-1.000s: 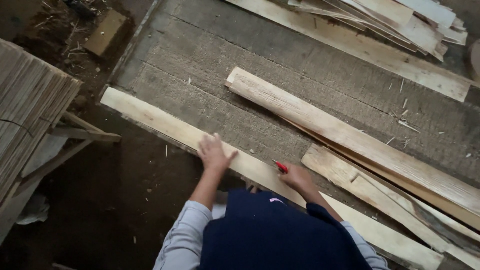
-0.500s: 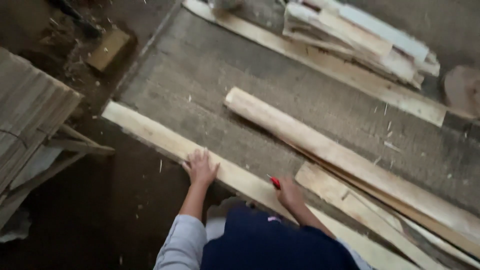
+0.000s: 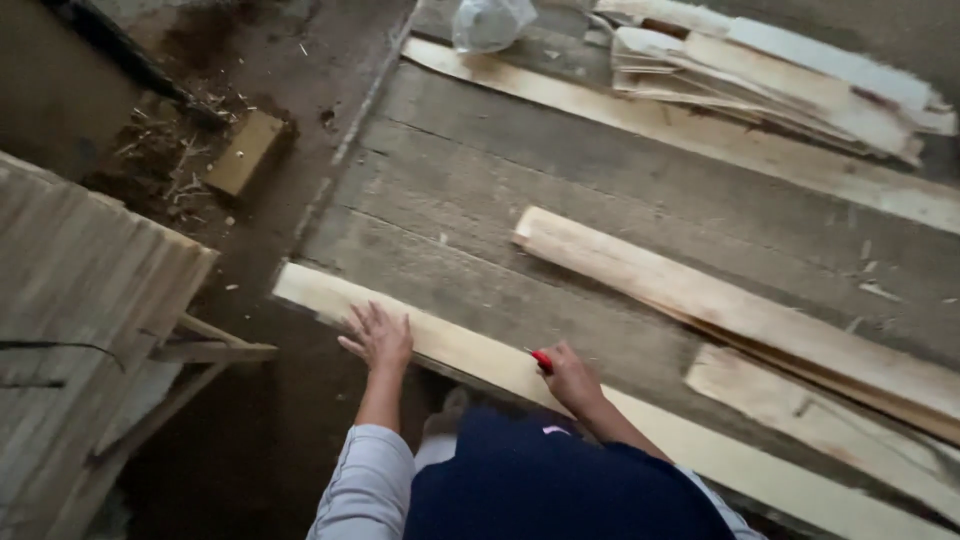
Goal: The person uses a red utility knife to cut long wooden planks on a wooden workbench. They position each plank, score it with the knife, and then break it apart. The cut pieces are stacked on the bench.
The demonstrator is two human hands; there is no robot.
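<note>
A long pale wooden plank lies along the near edge of a grey wooden platform. My left hand rests flat on the plank near its left end, fingers spread. My right hand is closed around a small red marker, its tip against the plank's middle. My grey sleeves and dark blue clothing fill the bottom of the view.
Two more pale boards lie diagonally on the platform to the right. A stack of thin slats and a clear plastic bag sit at the back. A bundle of boards stands at the left, a small wood block on the dirt floor.
The view has shifted so everything sits lower and further right in frame. Both hands stay on the plank, the left flat, the right still holding the red marker.
</note>
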